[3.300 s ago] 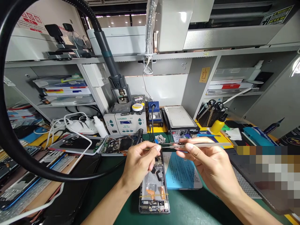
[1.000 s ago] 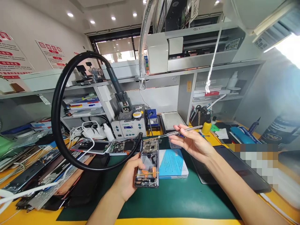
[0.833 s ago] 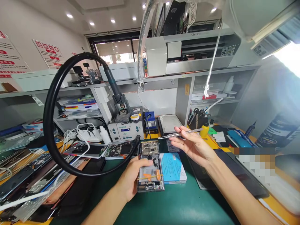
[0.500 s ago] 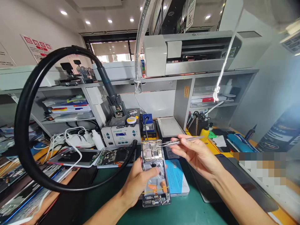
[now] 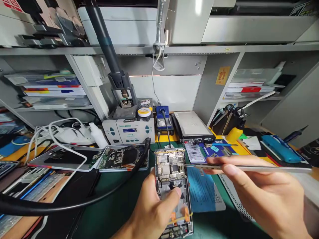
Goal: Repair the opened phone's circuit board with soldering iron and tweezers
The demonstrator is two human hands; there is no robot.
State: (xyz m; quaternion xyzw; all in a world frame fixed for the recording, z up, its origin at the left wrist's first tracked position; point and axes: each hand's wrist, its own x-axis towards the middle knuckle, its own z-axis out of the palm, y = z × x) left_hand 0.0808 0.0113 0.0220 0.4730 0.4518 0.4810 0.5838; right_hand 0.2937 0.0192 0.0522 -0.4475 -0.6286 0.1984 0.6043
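My left hand (image 5: 157,205) is closed round an opened phone (image 5: 171,167), its thumb lying across the lower half. The phone's circuit board is bare at the top; grey and orange parts show below it. Between the thumb and fingers of my right hand (image 5: 264,189) is a pair of metal tweezers (image 5: 249,168), held nearly level. Their tips are at the right side of the circuit board; whether they touch it I cannot tell. Under the phone, to its right, lies a blue and white box (image 5: 205,192) on the green mat (image 5: 114,202).
A hot-air rework station (image 5: 128,131) with a thick black hose (image 5: 99,202) stands behind on the left. Beside it is a blue soldering iron stand (image 5: 163,119). An opened laptop-like device (image 5: 122,157) lies left of the phone. A yellow bottle (image 5: 234,132) stands at the back right.
The view has tilted down and come closer to the bench. The tweezers have turned flatter, with their tips lower over the board. My left hand still holds the phone.
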